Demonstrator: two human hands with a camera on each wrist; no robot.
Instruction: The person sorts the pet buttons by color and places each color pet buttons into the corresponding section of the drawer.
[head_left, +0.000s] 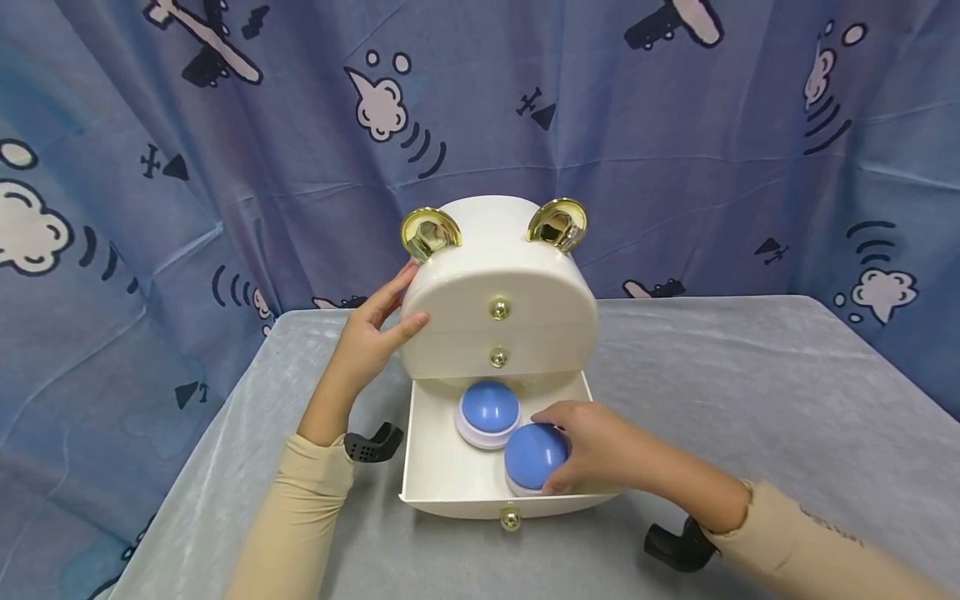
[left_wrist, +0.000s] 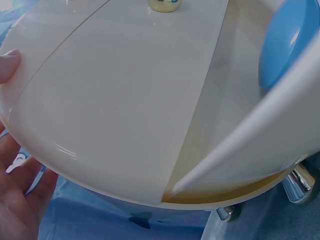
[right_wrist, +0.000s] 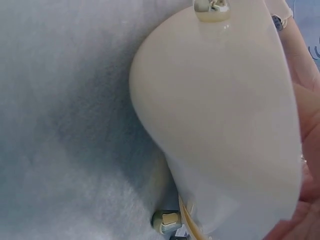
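Note:
A white cosmetic storage box [head_left: 498,333] with gold ears has its bottom drawer [head_left: 442,475] pulled out. Inside that drawer sit two round jars with blue domed lids and pale bases. My right hand [head_left: 600,442] grips the nearer jar [head_left: 536,456] from its right side, thumb toward the front. The other jar [head_left: 490,410] stands behind it, to the left. Against the box's left side rests my left hand [head_left: 363,342], thumb on the front face and fingers extended around the side. In the right wrist view, the drawer's front hides most of my right hand [right_wrist: 311,145].
Gold knobs [head_left: 499,308] mark the upper drawers, which are closed. Another gold knob [head_left: 510,519] sticks out from the open drawer's front. Grey cloth [head_left: 720,392] covers the table. A blue patterned curtain [head_left: 480,125] hangs behind it.

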